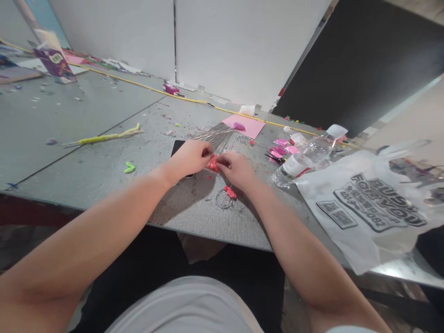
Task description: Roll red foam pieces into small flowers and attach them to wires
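The red piece [213, 163] sits between two sets of fingers, the left hand [194, 156] pinching it from the left, the right hand [240, 169] from the right, neither clearly nearer; its long axis is indistinct. A wire loop [224, 200] lies on the worktop [194, 208], bodyward of the fingers.

Shirt [187, 307] at 6 o'clock: pale grey, looks plain, soft curved folds across front. Bit of pale sleeve [357, 329] between 4 and 5 o'clock, cut off by frame edge. Black trousers [135, 270], 7 to 5 o'clock behind shirt, detail lost. Forearms [114, 226], left hand [192, 156], right hand [240, 170]: all bare.
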`<state>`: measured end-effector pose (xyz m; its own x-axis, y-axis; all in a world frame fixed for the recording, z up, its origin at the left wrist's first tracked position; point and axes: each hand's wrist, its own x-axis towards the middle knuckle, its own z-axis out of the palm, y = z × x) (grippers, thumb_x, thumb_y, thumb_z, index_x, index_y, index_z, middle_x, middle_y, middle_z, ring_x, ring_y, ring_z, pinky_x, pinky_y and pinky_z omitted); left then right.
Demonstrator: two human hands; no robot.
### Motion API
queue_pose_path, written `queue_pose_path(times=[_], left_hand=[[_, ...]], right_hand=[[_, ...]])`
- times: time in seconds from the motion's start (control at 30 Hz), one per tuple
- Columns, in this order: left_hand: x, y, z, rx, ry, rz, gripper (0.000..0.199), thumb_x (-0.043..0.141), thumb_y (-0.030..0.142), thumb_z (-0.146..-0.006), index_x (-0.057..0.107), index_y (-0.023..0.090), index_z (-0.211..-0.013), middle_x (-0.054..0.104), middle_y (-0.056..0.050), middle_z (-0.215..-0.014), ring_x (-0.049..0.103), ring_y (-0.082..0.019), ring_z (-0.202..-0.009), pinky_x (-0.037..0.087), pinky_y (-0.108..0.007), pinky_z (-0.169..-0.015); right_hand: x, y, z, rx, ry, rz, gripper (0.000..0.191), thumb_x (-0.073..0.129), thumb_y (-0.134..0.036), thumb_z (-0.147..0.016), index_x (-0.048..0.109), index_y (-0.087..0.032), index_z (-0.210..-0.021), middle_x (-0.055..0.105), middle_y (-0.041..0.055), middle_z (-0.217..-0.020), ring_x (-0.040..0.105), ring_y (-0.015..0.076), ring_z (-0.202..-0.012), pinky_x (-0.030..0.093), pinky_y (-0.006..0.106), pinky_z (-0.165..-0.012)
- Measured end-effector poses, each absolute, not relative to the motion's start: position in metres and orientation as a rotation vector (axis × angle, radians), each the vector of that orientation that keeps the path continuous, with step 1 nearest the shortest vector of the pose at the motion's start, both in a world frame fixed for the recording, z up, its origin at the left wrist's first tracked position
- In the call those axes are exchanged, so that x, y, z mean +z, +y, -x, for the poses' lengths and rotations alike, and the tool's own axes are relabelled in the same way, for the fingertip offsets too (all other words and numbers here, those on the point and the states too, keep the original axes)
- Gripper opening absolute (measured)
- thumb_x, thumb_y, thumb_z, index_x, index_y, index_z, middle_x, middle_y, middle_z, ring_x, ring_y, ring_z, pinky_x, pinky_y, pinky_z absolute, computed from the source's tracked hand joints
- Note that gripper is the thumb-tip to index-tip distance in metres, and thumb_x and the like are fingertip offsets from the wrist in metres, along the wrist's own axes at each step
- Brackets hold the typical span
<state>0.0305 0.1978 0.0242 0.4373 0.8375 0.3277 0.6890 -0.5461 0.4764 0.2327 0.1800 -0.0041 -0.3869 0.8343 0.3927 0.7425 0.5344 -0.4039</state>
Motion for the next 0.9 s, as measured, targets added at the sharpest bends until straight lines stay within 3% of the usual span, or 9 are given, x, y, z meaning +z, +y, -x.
queue_pose_path(times=[0.13, 0.3, 0.43, 0.57, 0.7, 0.9], left_hand=[[0.026, 0.196, -0.032, 0.817, 1.340, -2.427, 0.024, 0.055, 0.030, -0.096, 0.073, 0.015, -0.090, 0.073, -0.006, -0.080, 0.061, -0.018, -0.073, 0.039, -0.030, -0.068], [0.028, 0.195, -0.032, 0.817, 1.343, -2.405, 0.026, 0.053, 0.031, -0.097, 0.072, 0.015, -0.089, 0.072, -0.006, -0.080, 0.060, -0.018, -0.073, 0.038, -0.030, -0.068], [0.024, 0.198, -0.031, 0.781, 1.302, -2.460, 0.023, 0.056, 0.031, -0.095, 0.072, 0.015, -0.089, 0.072, -0.006, -0.079, 0.060, -0.018, -0.072, 0.038, -0.030, -0.067], [0.021, 0.201, -0.031, 0.754, 1.262, -2.476, 0.023, 0.057, 0.031, -0.095, 0.073, 0.015, -0.090, 0.072, -0.005, -0.079, 0.060, -0.017, -0.071, 0.039, -0.030, -0.067], [0.021, 0.202, -0.031, 0.748, 1.227, -2.424, 0.021, 0.058, 0.030, -0.095, 0.074, 0.015, -0.094, 0.074, -0.006, -0.083, 0.062, -0.017, -0.074, 0.041, -0.030, -0.070], [0.024, 0.198, -0.034, 0.727, 1.218, -2.228, 0.020, 0.062, 0.032, -0.093, 0.072, 0.015, -0.094, 0.073, -0.005, -0.085, 0.063, -0.017, -0.075, 0.042, -0.029, -0.067]], right_hand=[[-0.005, 0.183, -0.235, 0.146, -2.287, 1.267, 0.016, 0.061, -0.019, -0.100, 0.073, -0.021, -0.089, 0.074, 0.0069, -0.091, 0.065, 0.0229, -0.091, 0.050, 0.039, -0.091], [-0.009, 0.187, -0.239, 0.123, -2.324, 1.144, 0.007, 0.068, -0.019, -0.097, 0.075, -0.022, -0.096, 0.074, 0.0092, -0.113, 0.065, 0.0247, -0.110, 0.049, 0.042, -0.102], [-0.006, 0.183, -0.241, 0.197, -2.425, 1.122, 0.006, 0.074, -0.019, -0.093, 0.077, -0.023, -0.096, 0.076, 0.0081, -0.114, 0.067, 0.0243, -0.110, 0.051, 0.042, -0.101], [-0.002, 0.175, -0.246, 0.191, -2.491, 1.123, 0.015, 0.067, -0.021, -0.099, 0.079, -0.023, -0.108, 0.075, 0.0099, -0.121, 0.066, 0.0248, -0.115, 0.051, 0.041, -0.101], [0.002, 0.169, -0.248, 0.176, -2.368, 1.174, 0.022, 0.063, -0.026, -0.102, 0.074, -0.021, -0.120, 0.076, 0.0112, -0.120, 0.068, 0.0249, -0.110, 0.053, 0.041, -0.098], [0.007, 0.162, -0.246, 0.163, -2.188, 1.180, 0.020, 0.062, -0.034, -0.103, 0.075, -0.020, -0.109, 0.077, 0.0090, -0.107, 0.069, 0.0220, -0.096, 0.054, 0.036, -0.087]])
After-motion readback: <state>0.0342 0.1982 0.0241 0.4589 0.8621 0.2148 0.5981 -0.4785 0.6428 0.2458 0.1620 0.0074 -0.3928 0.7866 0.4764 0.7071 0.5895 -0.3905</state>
